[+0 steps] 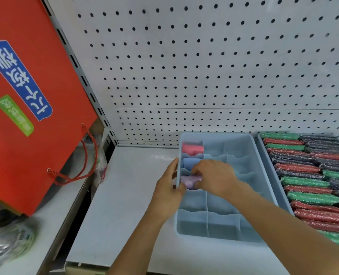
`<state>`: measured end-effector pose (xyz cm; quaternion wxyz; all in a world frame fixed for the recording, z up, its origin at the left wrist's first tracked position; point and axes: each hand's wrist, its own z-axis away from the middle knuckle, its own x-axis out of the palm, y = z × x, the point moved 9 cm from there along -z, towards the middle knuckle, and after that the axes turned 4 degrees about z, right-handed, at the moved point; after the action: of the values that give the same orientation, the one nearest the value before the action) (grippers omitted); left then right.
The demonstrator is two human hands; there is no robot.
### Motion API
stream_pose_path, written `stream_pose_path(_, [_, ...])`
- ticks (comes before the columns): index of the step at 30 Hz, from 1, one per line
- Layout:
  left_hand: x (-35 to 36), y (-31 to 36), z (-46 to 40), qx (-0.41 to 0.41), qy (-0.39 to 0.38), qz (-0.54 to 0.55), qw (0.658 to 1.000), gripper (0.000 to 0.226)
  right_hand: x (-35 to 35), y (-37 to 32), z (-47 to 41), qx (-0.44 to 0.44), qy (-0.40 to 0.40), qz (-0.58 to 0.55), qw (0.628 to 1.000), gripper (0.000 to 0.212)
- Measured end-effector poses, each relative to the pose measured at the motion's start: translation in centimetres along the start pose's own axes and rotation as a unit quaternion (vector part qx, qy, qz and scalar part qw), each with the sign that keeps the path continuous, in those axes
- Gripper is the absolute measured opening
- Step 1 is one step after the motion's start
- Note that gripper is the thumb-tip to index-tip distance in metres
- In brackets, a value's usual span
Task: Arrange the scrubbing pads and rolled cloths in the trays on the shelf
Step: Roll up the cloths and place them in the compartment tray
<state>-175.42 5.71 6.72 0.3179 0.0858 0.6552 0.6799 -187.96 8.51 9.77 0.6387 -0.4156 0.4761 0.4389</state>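
Observation:
A light blue divided tray [250, 143] stands on the white shelf [125, 195]. Its left column holds a pink rolled cloth [192, 149] at the back, then a blue rolled cloth [190, 162], then a purple rolled cloth [190, 180]. My right hand [214, 175] grips the purple cloth from above inside its compartment. My left hand [169, 183] holds the tray's left wall, thumb hooked over the rim beside the purple cloth. To the right, a second tray [264, 153] is packed with several red, green and dark scrubbing pads [307, 183] lying in rows.
A red paper bag [25, 96] with rope handles leans at the left on the neighbouring shelf. Clear plastic-wrapped goods [7, 241] lie at the bottom left. A white pegboard [204, 66] forms the back wall. The other tray compartments hold nothing.

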Motion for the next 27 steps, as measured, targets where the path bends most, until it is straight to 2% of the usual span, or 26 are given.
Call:
stream_pose_path(5, [0.3,-0.1,0.3,-0.012,0.019,0.017,1.0,0.064,-0.8,0.1,0.9,0.006,0.03,0.011,0.999,0.007])
stream_pose_path(8, [0.2,-0.2,0.2,-0.009,0.023,-0.004,1.0,0.064,0.0,0.5,1.1,0.019,0.018,-0.003,1.0,0.013])
stream_pose_path(11, [0.3,0.3,0.3,-0.005,0.014,-0.053,0.998,0.058,0.4,0.9,1.7,0.004,0.016,-0.066,0.998,0.013])
stream_pose_path(13, [0.8,1.5,0.6,0.019,0.009,-0.123,0.992,0.047,-0.1,1.6,3.2,-0.003,0.036,-0.113,0.993,0.018])
stream_pose_path(15, [1.4,3.2,1.5,0.059,0.029,-0.214,0.975,0.043,-1.1,3.0,5.5,-0.006,0.083,-0.14,0.987,0.027])
stream_pose_path(17, [2.5,5.1,3.1,0.094,0.055,-0.24,0.965,0.047,-2.3,5.0,8.2,-0.01,0.146,-0.17,0.974,0.031])
stream_pose_path(19, [4.7,6.7,4.7,0.144,0.056,-0.221,0.963,0.051,-3.5,7.4,11.0,-0.017,0.208,-0.189,0.96,0.032])
stream_pose_path(21, [7.1,7.7,6.1,0.153,0.063,-0.196,0.967,0.054,-4.7,10.1,14.0,-0.014,0.261,-0.197,0.945,0.03])
stream_pose_path(27, [17.4,14.5,8.7,0.199,0.01,-0.114,0.973,0.042,-7.9,19.3,23.4,0.039,0.367,-0.16,0.916,0.035])
